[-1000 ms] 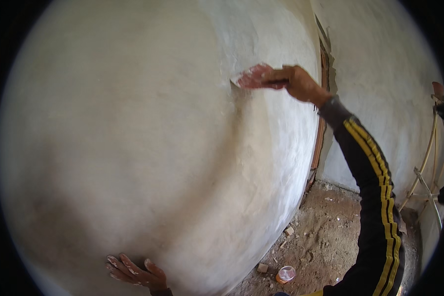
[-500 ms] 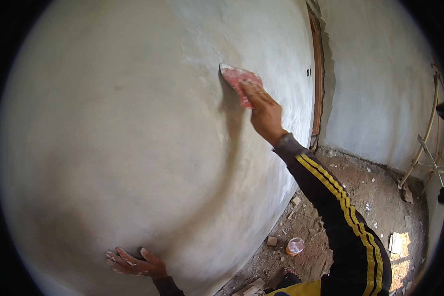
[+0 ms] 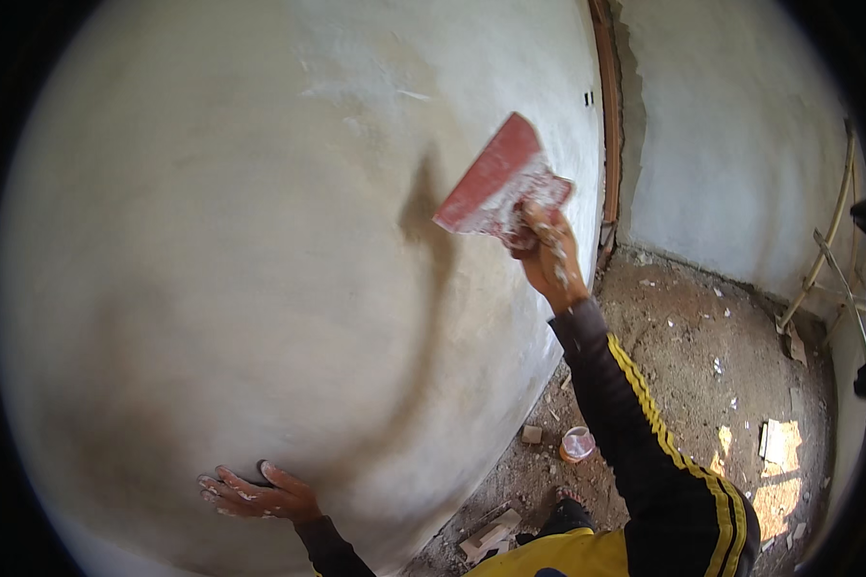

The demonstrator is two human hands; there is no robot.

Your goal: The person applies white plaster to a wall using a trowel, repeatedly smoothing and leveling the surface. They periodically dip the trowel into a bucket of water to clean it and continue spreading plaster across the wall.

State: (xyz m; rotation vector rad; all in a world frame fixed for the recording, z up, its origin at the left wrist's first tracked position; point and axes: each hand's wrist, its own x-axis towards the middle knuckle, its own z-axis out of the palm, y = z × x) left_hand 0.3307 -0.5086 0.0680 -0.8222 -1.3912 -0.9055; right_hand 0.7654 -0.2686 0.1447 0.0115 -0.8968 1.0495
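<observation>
My right hand (image 3: 554,258) is closed round the grip of a red putty knife (image 3: 498,175) with a wide flat blade, smeared with white paste near the handle. The blade is held off the plastered wall (image 3: 260,221), and its shadow falls on the wall to the left. Low on the same wall, my left hand (image 3: 260,494) lies with its fingers stretched out and holds nothing. White paste marks both hands. Wet-looking smears (image 3: 375,87) show on the wall above the blade.
On the dirt floor (image 3: 674,337) stand a small tub (image 3: 577,444) and a block (image 3: 532,435), with wood scraps (image 3: 491,539) near my foot. A wooden frame (image 3: 608,115) edges the wall at the right. Poles (image 3: 827,240) lean by the far-right wall.
The putty knife has come away from the wall and turned, so its broad face now shows. My right hand has moved slightly down and right; my left hand stays on the wall.
</observation>
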